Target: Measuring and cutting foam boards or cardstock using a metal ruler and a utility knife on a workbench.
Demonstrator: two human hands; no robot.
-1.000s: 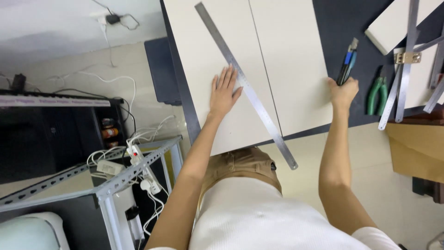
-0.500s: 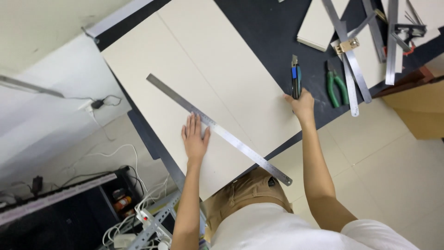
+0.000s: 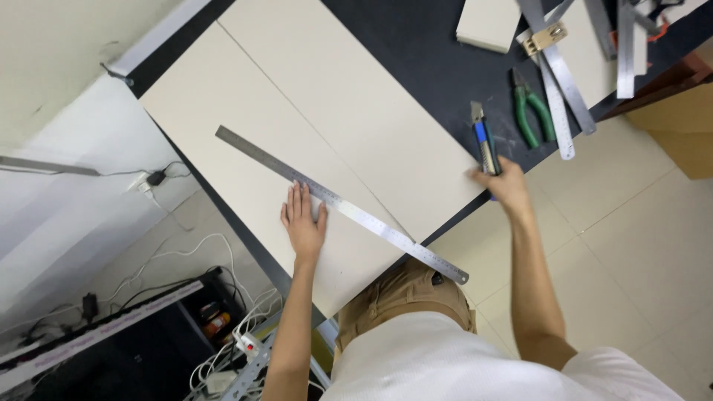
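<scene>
My left hand (image 3: 303,223) lies flat and released on the cream board (image 3: 297,126), fingertips touching the steel ruler (image 3: 338,202) that runs slantwise toward the surface's near edge. My right hand (image 3: 503,186) has its grip clenched on the blue utility knife (image 3: 485,141) at that edge. I judge this the lining-up step; next calls for blade against ruler. Since half a second ago, the right hand has closed on the knife.

Person seen from above: white short-sleeved T-shirt, plain, sleeve hems ending above the elbows. Tan khaki trousers, with a small dark item at the waistband (too small to tell what). Both forearms bare. Left hand (image 3: 303,221) and right hand (image 3: 505,183) bare: no gloves, watch or rings visible.
</scene>
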